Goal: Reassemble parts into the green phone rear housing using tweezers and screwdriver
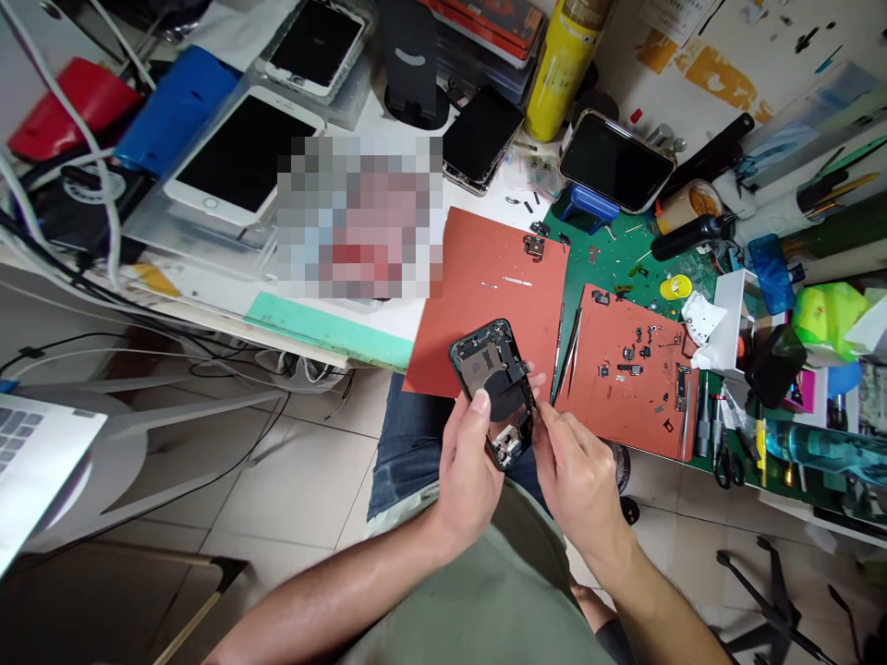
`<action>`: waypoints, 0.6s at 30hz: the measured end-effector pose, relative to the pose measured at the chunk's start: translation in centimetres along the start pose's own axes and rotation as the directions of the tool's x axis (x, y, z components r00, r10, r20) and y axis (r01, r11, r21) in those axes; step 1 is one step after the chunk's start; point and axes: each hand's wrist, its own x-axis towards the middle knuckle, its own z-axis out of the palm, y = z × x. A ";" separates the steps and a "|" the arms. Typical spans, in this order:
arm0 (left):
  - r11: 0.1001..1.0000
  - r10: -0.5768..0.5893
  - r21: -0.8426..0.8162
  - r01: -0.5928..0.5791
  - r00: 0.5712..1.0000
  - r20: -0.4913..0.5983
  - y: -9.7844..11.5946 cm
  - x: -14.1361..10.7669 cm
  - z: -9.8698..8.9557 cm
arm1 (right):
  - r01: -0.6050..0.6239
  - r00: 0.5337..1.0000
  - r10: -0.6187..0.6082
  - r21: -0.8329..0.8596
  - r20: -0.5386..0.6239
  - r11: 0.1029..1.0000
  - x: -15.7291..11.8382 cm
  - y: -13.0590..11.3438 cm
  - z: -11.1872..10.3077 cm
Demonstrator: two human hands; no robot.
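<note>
An opened phone housing (pixel 479 371) with bare internal parts is held above my lap, at the near edge of the red-brown work mat (pixel 478 323). My left hand (pixel 469 466) is closed around its left side and lower end, the thumb lying over the inner face. At the housing's right edge, my right hand (pixel 578 466) has thumb and fingers pinched together. Whatever sits between those fingertips is hidden. Small metal parts (pixel 533 247) lie on the mat beyond the phone. Tweezers (pixel 571 356) rest to the right.
A second red-brown mat (pixel 596 406) carries several tiny phone parts. Scissors (pixel 729 466) and screwdrivers lie at its right. Behind stand a phone on a blue stand (pixel 616 162) and a yellow can (pixel 565 69). A white phone (pixel 246 152) lies left, near cables. Part of the bench is pixelated.
</note>
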 end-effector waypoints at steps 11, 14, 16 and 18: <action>0.997 0.045 0.057 -0.045 0.999 0.000 -0.1 0.1 -0.3 | -0.152 0.988 0.152 0.175 0.008 0.973 0.9 -0.2 -1.1; 0.992 0.053 0.111 -0.053 0.999 0.003 -0.4 0.3 -0.4 | -0.300 0.954 0.284 0.333 0.096 0.894 1.8 0.1 -1.6; 0.989 0.057 0.133 -0.056 0.998 -0.003 -0.5 0.4 -0.3 | -0.379 0.925 0.348 0.405 0.152 0.832 2.2 0.3 -1.6; 0.986 0.062 0.154 -0.060 0.998 -0.010 -0.6 0.4 -0.2 | -0.415 0.910 0.374 0.451 0.181 0.790 2.5 0.4 -1.6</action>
